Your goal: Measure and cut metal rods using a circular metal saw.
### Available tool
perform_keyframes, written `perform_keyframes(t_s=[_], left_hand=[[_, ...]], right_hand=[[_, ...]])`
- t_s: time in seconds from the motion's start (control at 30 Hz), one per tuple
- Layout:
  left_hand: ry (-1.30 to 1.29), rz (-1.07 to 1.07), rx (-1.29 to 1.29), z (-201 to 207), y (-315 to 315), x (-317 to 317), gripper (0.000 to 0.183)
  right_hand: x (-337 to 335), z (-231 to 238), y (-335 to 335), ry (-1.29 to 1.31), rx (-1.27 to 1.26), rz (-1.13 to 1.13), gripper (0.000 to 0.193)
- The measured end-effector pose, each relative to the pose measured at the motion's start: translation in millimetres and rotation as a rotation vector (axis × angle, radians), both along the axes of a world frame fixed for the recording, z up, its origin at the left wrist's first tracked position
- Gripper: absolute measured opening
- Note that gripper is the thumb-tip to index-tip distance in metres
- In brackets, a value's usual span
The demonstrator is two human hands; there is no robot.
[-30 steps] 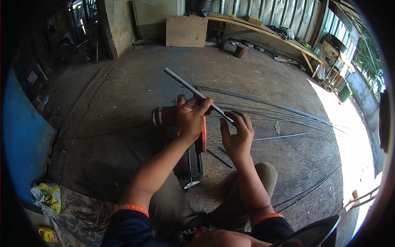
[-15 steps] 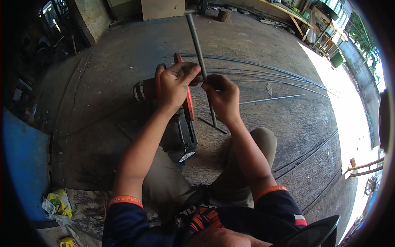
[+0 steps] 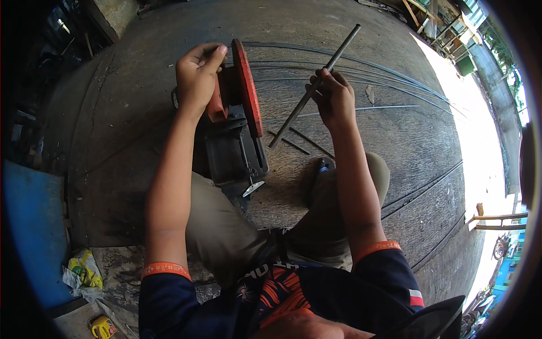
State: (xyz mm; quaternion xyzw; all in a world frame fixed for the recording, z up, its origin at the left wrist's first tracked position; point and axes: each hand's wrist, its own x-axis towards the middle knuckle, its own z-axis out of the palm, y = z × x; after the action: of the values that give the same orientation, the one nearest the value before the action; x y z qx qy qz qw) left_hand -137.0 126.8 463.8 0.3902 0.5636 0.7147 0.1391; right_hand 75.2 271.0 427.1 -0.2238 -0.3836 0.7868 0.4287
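Observation:
A dark metal rod point(image 3: 300, 105) slants across the space right of the chop saw. My right hand point(image 3: 335, 99) pinches it near its middle, with its upper end pointing away to the right. The saw has a red blade guard point(image 3: 247, 85) and a black base point(image 3: 228, 158) with a clamp screw and a silver crank handle point(image 3: 253, 188) at its near end. My left hand point(image 3: 196, 79) is curled closed over the saw's far left part, thumb laid on the fingers. Whatever lies inside that grip is hidden, and the saw's own handle is out of sight there.
Two short cut pieces of rod point(image 3: 290, 142) lie right of the saw. Beyond, several long thin rods point(image 3: 361, 65) stretch rightward over the floor point(image 3: 412, 152). A blue panel point(image 3: 34, 226) and a yellow bag point(image 3: 84, 270) are at the left. My knees flank the saw's near end.
My hands have drawn apart: the left let go of the rod and moved left over the saw. The right carried the rod rightward, tilting it from near upright to a slant. The view shifted.

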Motion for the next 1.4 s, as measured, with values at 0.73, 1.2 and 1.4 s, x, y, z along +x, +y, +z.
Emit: perform_keyframes(t_s=[0.73,1.2,1.4], left_hand=[[-0.347,0.082,-0.761,-29.2,-3.1,-2.5,0.034],[-0.566,0.048,-0.702,-33.6,5.2,-15.5,0.029],[-0.546,0.022,-0.756,-37.4,3.7,-23.5,0.02]], right_hand=[[-2.4,-284.4,-60.0,-0.425,-0.412,0.262,0.026],[6.8,-324.2,-72.4,-0.498,-0.609,0.487,0.039],[3.2,-328.5,-75.5,-0.547,-0.485,0.391,0.04]])
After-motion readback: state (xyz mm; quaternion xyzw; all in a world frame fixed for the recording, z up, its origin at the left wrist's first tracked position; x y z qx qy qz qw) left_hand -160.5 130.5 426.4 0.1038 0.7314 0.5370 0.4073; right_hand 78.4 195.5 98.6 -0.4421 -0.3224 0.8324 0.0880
